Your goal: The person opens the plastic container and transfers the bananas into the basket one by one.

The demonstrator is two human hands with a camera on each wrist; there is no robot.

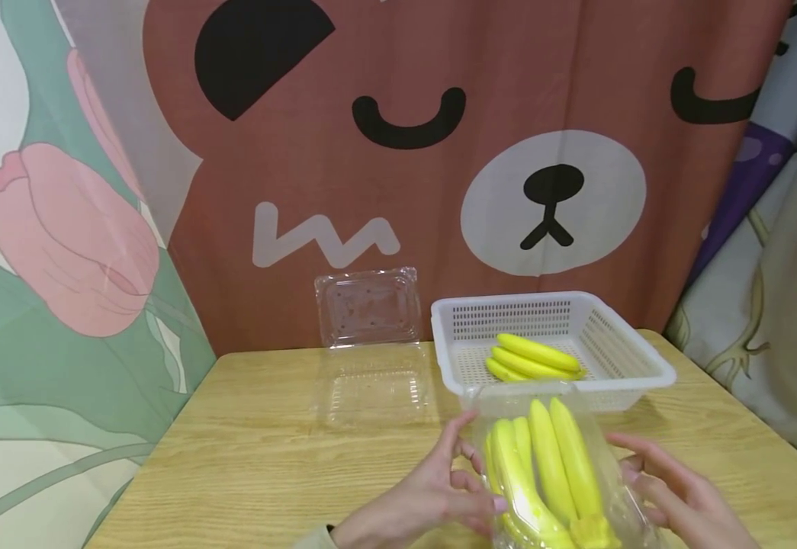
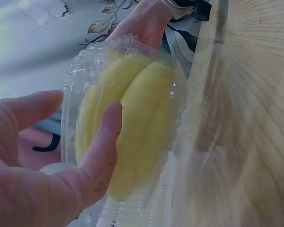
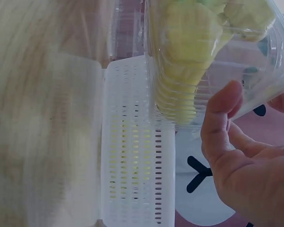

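Head view: at the left, toward the far edge of the light wooden surface (image 1: 233, 457), an empty clear plastic clamshell box (image 1: 371, 347) lies open, its lid leaning up against the bear-print curtain (image 1: 439, 152). Just right of it, near the far right corner, sits a white perforated plastic basket (image 1: 645, 366) with a small bunch of yellow bananas (image 1: 531, 357) inside. At the near edge, in front of the basket, a second clear plastic clamshell box (image 1: 604, 450) holds a larger bunch of yellow bananas (image 1: 549, 473). The left hand (image 1: 415, 499) presses its thumb and fingers against the box's left side, a curled grip on the plastic; the left wrist view shows the thumb (image 2: 102, 146) lying across the clear wall over the fruit. The right hand (image 1: 682, 496) sits at the box's right side, fingers curved about its edge, the right wrist view showing a finger (image 3: 222, 118) at the rim.
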